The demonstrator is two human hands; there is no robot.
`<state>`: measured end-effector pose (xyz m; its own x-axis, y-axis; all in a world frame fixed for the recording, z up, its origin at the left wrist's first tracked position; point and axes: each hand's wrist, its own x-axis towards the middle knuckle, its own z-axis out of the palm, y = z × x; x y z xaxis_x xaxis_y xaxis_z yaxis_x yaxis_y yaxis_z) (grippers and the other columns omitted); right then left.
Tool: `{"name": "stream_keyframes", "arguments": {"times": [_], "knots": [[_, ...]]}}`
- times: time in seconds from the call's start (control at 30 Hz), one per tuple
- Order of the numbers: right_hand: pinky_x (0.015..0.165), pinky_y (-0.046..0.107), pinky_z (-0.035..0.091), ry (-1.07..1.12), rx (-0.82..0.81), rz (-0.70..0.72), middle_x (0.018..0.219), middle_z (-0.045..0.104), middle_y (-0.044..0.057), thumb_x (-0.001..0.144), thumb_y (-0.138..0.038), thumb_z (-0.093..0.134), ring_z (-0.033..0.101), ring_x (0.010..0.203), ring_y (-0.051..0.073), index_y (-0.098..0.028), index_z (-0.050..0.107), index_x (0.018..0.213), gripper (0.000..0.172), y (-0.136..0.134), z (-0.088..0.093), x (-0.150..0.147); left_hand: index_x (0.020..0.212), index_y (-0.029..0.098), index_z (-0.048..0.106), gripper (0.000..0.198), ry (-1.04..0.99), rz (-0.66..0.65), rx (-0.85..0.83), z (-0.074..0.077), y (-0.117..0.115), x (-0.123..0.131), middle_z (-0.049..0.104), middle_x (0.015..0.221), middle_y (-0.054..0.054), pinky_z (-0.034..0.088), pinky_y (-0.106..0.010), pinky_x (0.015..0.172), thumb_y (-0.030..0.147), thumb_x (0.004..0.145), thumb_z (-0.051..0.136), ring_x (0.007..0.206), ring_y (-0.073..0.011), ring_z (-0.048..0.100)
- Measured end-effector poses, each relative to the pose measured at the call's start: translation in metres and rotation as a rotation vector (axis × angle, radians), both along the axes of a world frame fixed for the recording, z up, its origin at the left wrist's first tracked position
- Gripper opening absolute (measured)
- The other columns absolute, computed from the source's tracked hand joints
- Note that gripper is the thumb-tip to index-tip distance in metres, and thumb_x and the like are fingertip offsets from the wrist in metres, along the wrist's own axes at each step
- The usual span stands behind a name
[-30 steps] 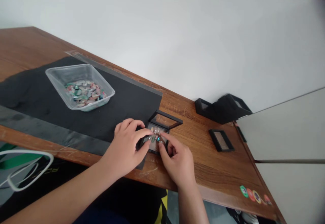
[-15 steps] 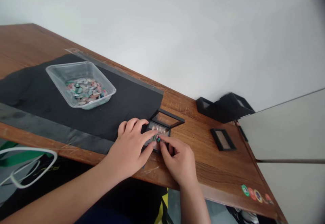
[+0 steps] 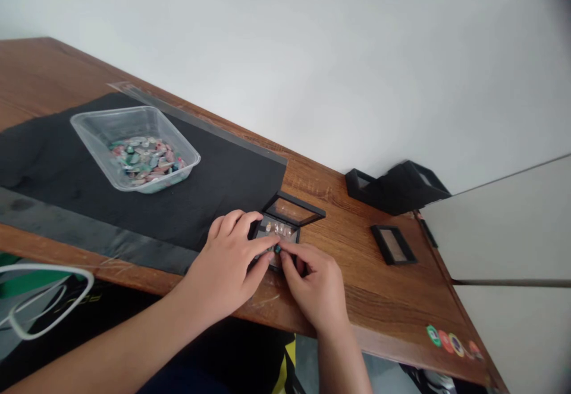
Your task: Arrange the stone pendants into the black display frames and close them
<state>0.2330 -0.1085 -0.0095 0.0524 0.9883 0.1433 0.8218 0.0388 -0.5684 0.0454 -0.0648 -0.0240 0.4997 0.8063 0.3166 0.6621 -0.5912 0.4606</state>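
A small black display case (image 3: 291, 234) stands with its windowed lid (image 3: 294, 210) raised at the front of the table. Several small glossy pieces that look like press-on nails (image 3: 277, 228) lie in rows inside it. My right hand (image 3: 317, 281) pinches a tiny dark teal press-on nail (image 3: 278, 249) between thumb and index finger, low over the case. From the left, my left hand (image 3: 229, 257) rests across the case with its fingers spread. Its index fingertip and thumb lie apart beside the teal piece, covering part of the case.
A clear plastic tub (image 3: 134, 117) of pink, green and clear pieces stands on a black cloth (image 3: 232, 180) at left. Black boxes (image 3: 397, 188) sit against the wall, and another flat black case (image 3: 393, 244) lies at right. Round stickers (image 3: 445, 341) mark the table's right front edge.
The view has shifted slightly. My hands stay over the case; the teal piece has turned or tilted a little between my fingertips.
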Motion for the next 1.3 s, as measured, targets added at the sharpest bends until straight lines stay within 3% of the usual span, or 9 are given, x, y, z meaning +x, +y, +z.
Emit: {"name": "stream_keyframes", "arguments": {"times": [0.23,0.37,0.53,0.67,0.8,1.0,1.17,1.3], "knots": [[0.058,0.023,0.041,-0.02,0.013,-0.021,0.066,0.064,-0.003,0.091,-0.028,0.06,0.054,0.056,0.012,-0.027,0.08,0.105,0.024,0.0008,0.0006,-0.0012,0.124,0.032,0.07,0.031,-0.011,0.003,-0.008,-0.0015,-0.0002,-0.0004,0.054,0.136,-0.011,0.041,-0.06,0.104,0.028,0.098,0.053,0.125,-0.0351,0.045],[0.055,0.022,0.038,-0.077,-0.013,-0.05,0.06,0.057,-0.006,0.09,-0.03,0.061,0.051,0.052,0.01,-0.027,0.076,0.115,0.029,0.0011,0.0014,-0.001,0.137,0.026,0.062,0.041,-0.001,0.03,0.01,-0.0013,-0.0009,0.0009,0.052,0.14,-0.015,0.04,-0.06,0.106,0.031,0.098,0.054,0.128,-0.0367,0.045],[0.054,0.022,0.038,-0.114,-0.026,-0.069,0.058,0.053,-0.007,0.09,-0.03,0.059,0.052,0.05,0.01,-0.025,0.071,0.125,0.037,0.0016,0.003,-0.0025,0.15,0.028,0.05,0.049,0.072,0.004,0.055,-0.0027,0.0002,0.0034,0.042,0.155,-0.018,0.038,-0.062,0.108,0.03,0.101,0.049,0.14,-0.0396,0.038],[0.054,0.022,0.039,-0.158,-0.024,-0.063,0.057,0.055,-0.007,0.09,-0.03,0.058,0.054,0.05,0.011,-0.025,0.069,0.13,0.042,0.0024,0.005,-0.0046,0.153,0.015,0.044,0.055,0.057,0.019,0.068,-0.0054,0.0007,0.0027,0.045,0.156,-0.019,0.037,-0.059,0.111,0.037,0.103,0.046,0.143,-0.0382,0.037],[0.055,0.022,0.04,-0.174,-0.02,-0.031,0.06,0.061,-0.005,0.09,-0.028,0.056,0.055,0.051,0.011,-0.028,0.071,0.129,0.041,0.0029,0.0066,-0.0046,0.148,0.009,0.049,0.057,0.064,0.012,0.078,-0.0069,0.0006,0.0021,0.046,0.154,-0.021,0.037,-0.058,0.112,0.044,0.104,0.045,0.142,-0.0387,0.038],[0.056,0.022,0.041,-0.154,-0.013,-0.019,0.062,0.063,-0.004,0.091,-0.027,0.057,0.056,0.053,0.011,-0.028,0.073,0.126,0.038,0.003,0.0069,-0.0037,0.146,0.012,0.052,0.053,0.05,0.01,0.049,-0.0065,0.0009,0.0032,0.049,0.152,-0.02,0.038,-0.059,0.111,0.041,0.102,0.048,0.141,-0.0392,0.039],[0.055,0.021,0.04,-0.141,0.004,-0.02,0.061,0.062,-0.005,0.091,-0.027,0.058,0.054,0.051,0.01,-0.029,0.072,0.125,0.038,0.0018,0.0058,-0.0035,0.149,0.024,0.05,0.051,-0.003,0.012,0.012,-0.0056,0.0006,-0.0002,0.045,0.154,-0.016,0.037,-0.061,0.112,0.036,0.1,0.052,0.143,-0.0378,0.037],[0.057,0.021,0.042,-0.088,0.058,0.021,0.063,0.063,-0.004,0.092,-0.026,0.058,0.053,0.052,0.01,-0.026,0.076,0.118,0.032,0.0006,0.002,-0.0024,0.132,0.025,0.062,0.037,-0.083,0.028,0.002,-0.0027,-0.0009,-0.0031,0.054,0.143,-0.012,0.038,-0.059,0.111,0.03,0.096,0.056,0.136,-0.0344,0.041]]}}
